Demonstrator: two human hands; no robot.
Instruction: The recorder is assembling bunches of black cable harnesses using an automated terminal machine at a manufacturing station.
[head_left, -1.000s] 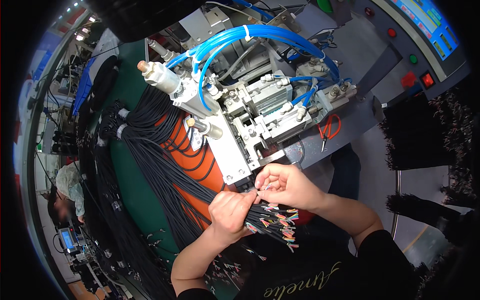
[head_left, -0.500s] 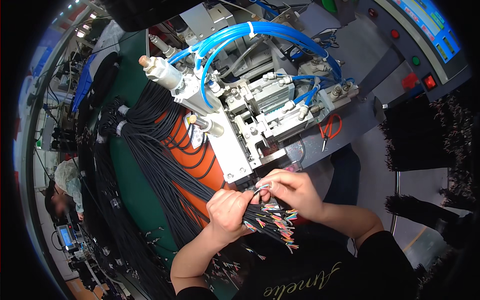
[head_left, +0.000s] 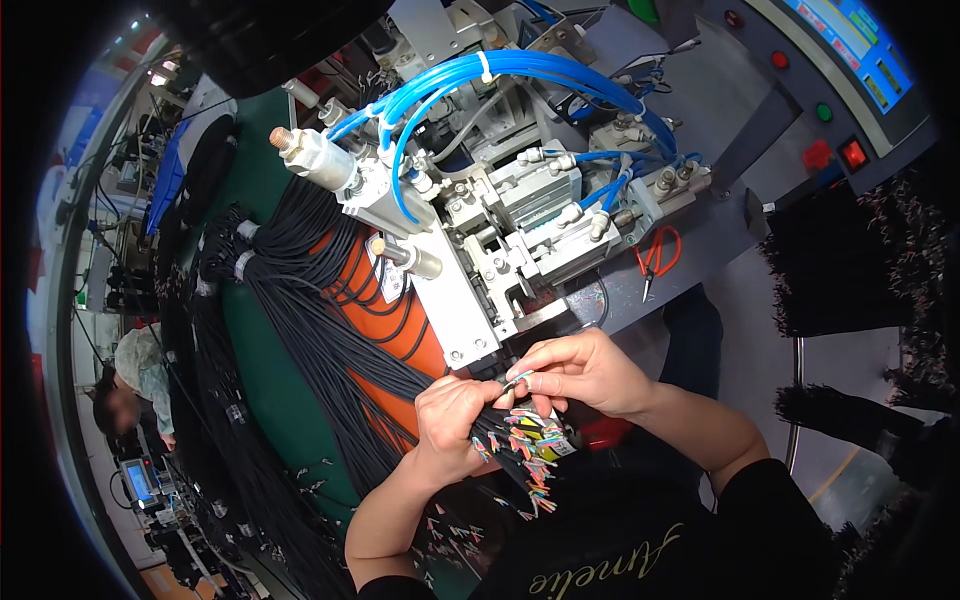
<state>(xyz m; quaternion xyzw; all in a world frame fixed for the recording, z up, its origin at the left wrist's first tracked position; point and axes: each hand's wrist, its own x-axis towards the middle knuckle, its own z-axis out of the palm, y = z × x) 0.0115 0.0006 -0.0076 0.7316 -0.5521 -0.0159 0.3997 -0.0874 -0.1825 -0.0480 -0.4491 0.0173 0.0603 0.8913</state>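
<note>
In front of the machine, my left hand [head_left: 450, 418] is closed around black cables, with one cable's end sticking up by the thumb. Thumb and fingers of my right hand [head_left: 592, 376] pinch the thin coloured wires [head_left: 519, 380] at that cable's stripped end. Below both hands fans out a bunch of cable ends [head_left: 525, 450] with red, yellow, green and blue wire tips. Leftward from my left hand runs the long bundle of black cables [head_left: 330, 335]. Part of a yellow label [head_left: 556, 440] shows behind the wire tips.
A metal machine [head_left: 545, 225] with blue air hoses [head_left: 520, 65] stands just beyond my hands. Red-handled scissors [head_left: 657, 262] lie on its grey base. A control panel with screen [head_left: 850, 50] is at upper right. Black cable bundles [head_left: 835, 280] hang at right. Another person [head_left: 140, 375] is at far left.
The loose wire ends have swung down and left, uncovering the yellow label and something red beneath. My right fingers have shifted slightly left along the pinched wires. The view has moved a little.
</note>
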